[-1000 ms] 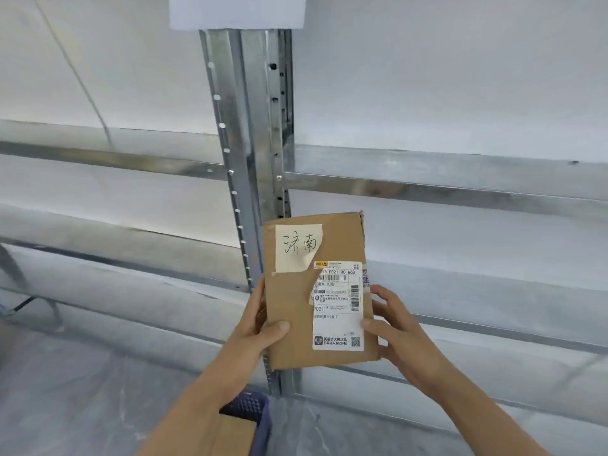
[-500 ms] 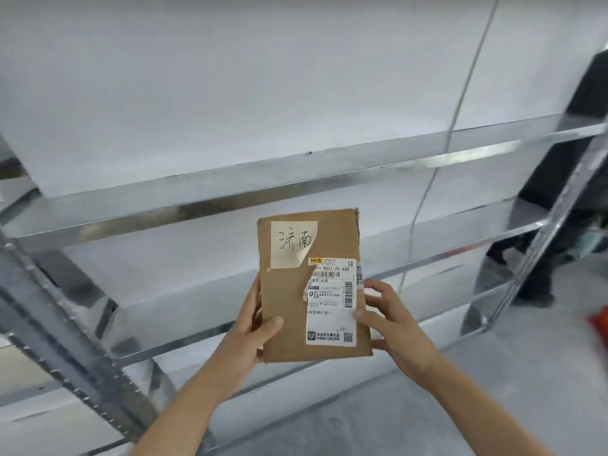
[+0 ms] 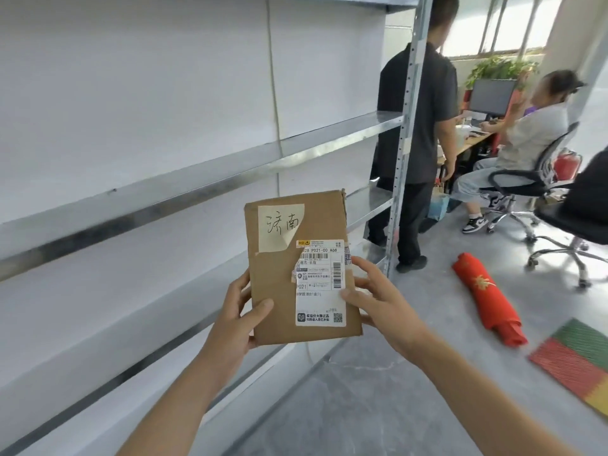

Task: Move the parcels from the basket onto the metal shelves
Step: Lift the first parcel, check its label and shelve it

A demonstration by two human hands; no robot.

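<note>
I hold a flat brown cardboard parcel [image 3: 279, 291] upright in front of me with both hands. It carries a cream handwritten note at the top and a white shipping label on its right half. My left hand [image 3: 241, 315] grips its lower left edge, thumb on the front. My right hand [image 3: 378, 299] grips the lower right edge, thumb on the label. The metal shelves [image 3: 204, 169] run along the left, several bare tiers, just behind and left of the parcel. The basket is out of view.
A shelf upright post [image 3: 404, 153] stands at the rack's far end. A standing person [image 3: 418, 126] is just past it, and a seated person [image 3: 526, 139] on an office chair by a desk. A rolled red cloth [image 3: 487, 301] and a striped mat [image 3: 582, 360] lie on the floor at right.
The view has swung right along the rack, away from the left upright and the basket, bringing the rack's end and the people into sight. Both hands keep the same hold on the parcel.
</note>
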